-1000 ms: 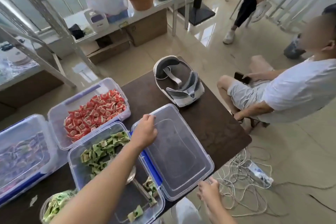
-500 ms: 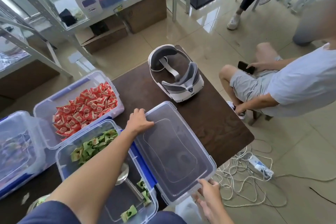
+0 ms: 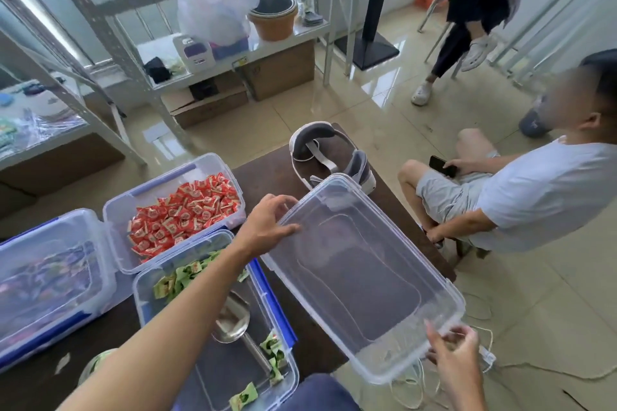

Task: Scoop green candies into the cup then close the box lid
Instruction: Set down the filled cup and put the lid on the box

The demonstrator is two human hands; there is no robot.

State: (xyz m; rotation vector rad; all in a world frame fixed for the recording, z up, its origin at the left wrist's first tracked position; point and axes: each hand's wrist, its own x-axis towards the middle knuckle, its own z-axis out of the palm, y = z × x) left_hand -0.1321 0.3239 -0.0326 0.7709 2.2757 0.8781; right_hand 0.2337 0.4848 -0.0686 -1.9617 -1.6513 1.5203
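A clear plastic box (image 3: 147,297) holds green candies (image 3: 180,280) and a metal scoop (image 3: 233,317). Its clear lid (image 3: 360,280) is tilted up off the dark table, to the right of the box. My left hand (image 3: 270,223) grips the lid's far left corner. My right hand (image 3: 454,354) holds its near right corner. A cup with green candies (image 3: 95,364) peeks out at the bottom left, mostly hidden by my left arm.
A box of red candies (image 3: 187,210) and a closed box with a blue rim (image 3: 50,280) stand left. A white headset (image 3: 330,157) lies at the table's far edge. A seated person (image 3: 521,197) is right; white cables (image 3: 410,394) lie on the floor.
The lid has risen from lying flat on the table to a tilt. Both hands now hold its corners, and the head view has swung upward.
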